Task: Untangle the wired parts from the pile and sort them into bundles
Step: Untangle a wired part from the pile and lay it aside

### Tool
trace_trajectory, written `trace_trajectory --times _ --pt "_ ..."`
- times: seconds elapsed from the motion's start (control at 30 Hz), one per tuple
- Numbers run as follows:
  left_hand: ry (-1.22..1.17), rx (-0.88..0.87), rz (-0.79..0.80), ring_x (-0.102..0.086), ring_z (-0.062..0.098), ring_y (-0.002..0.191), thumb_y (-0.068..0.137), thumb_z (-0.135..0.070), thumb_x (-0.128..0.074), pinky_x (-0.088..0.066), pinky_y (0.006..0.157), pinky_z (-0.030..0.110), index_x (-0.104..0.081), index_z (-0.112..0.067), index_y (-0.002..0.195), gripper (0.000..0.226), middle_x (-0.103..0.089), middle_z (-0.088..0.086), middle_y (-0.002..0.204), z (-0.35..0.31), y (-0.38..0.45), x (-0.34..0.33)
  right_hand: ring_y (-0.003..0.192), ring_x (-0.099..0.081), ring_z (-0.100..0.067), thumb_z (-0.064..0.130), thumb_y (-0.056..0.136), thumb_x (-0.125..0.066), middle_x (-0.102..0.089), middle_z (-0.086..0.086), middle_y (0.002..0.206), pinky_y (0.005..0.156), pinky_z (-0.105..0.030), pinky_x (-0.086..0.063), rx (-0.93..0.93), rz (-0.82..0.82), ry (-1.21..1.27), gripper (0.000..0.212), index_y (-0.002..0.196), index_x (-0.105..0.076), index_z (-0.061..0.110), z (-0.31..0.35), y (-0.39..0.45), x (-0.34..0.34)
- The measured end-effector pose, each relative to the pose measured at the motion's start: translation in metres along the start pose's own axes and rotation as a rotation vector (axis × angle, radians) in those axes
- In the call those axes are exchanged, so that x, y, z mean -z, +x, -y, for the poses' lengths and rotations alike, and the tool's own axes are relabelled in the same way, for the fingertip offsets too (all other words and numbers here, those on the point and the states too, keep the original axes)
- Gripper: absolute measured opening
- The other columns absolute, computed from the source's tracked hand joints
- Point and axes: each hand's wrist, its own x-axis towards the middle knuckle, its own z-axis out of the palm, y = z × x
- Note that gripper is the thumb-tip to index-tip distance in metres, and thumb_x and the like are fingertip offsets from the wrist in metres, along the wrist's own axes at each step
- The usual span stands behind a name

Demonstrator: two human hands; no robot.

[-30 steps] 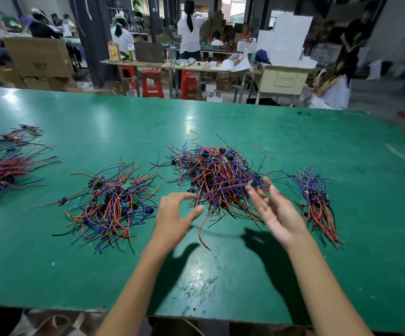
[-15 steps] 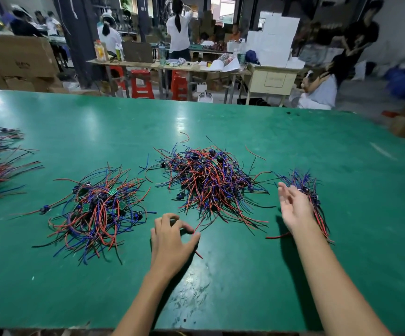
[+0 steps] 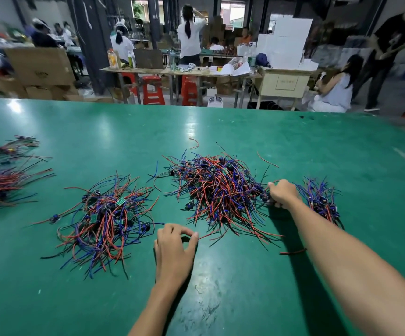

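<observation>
A tangled pile of red, blue and black wired parts (image 3: 221, 190) lies mid-table. My right hand (image 3: 281, 194) is at the pile's right edge, fingers curled down onto a wired part there. Just right of that hand lies a neat bundle of wired parts (image 3: 322, 202). My left hand (image 3: 174, 248) rests on the table in front of the pile, thumb and fingers pinched near a red wire end; whether it holds the wire is unclear. A second loose pile with small green boards (image 3: 107, 219) lies to the left.
The green table (image 3: 221, 287) carries more wire bundles (image 3: 0, 185) at the far left edge. A loose red-black wire (image 3: 292, 252) lies beside my right forearm. Beyond the table are workbenches, red stools (image 3: 153, 90), cardboard boxes and several people.
My right hand moved left from the sorted bundle to the pile's right edge and curled shut on a part. My left hand stayed low on the table in front of the pile.
</observation>
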Motion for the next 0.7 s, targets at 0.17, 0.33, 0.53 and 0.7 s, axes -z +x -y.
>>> trace_trajectory --times 0.17,0.33,0.53,0.7 --pt "0.063 -0.037 0.062 -0.039 0.003 0.104 0.083 -0.050 -0.073 -0.021 0.089 0.024 -0.066 -0.036 0.079 0.016 -0.045 -0.019 0.103 0.002 0.004 -0.004 0.104 -0.065 -0.031 0.039 0.101 -0.054 -0.069 -0.014 0.113 0.080 -0.031 -0.044 -0.056 -0.066 -0.161 0.035 0.102 -0.067 0.006 0.012 0.012 0.007" --pt "0.007 0.062 0.036 -0.046 0.008 0.101 0.087 -0.045 -0.072 -0.025 0.084 0.024 -0.070 -0.033 0.080 0.014 -0.049 -0.018 0.103 -0.002 0.011 -0.005 0.104 -0.065 -0.029 0.034 0.091 -0.064 -0.069 -0.012 0.111 0.078 -0.029 -0.041 -0.050 -0.011 -0.202 0.028 0.101 -0.068 0.008 0.023 0.014 0.000" --pt "0.012 0.087 0.033 -0.048 0.012 0.096 0.091 -0.042 -0.070 -0.027 0.082 0.024 -0.072 -0.030 0.082 0.015 -0.050 -0.013 0.104 -0.003 0.009 -0.005 0.099 -0.062 -0.030 0.025 0.089 -0.061 -0.061 -0.014 0.102 0.078 -0.034 -0.046 0.026 0.067 -0.191 0.017 0.091 -0.057 0.009 0.024 0.018 0.007" --pt "-0.005 0.069 0.005 -0.051 0.011 0.094 0.091 -0.038 -0.071 -0.029 0.084 0.026 -0.070 -0.030 0.081 0.013 -0.052 -0.014 0.099 -0.002 0.010 -0.004 0.115 -0.057 -0.034 0.038 0.094 -0.064 -0.067 -0.015 0.118 0.089 -0.035 -0.049 0.189 -0.213 0.101 0.028 0.110 -0.075 0.018 0.014 0.012 0.026"
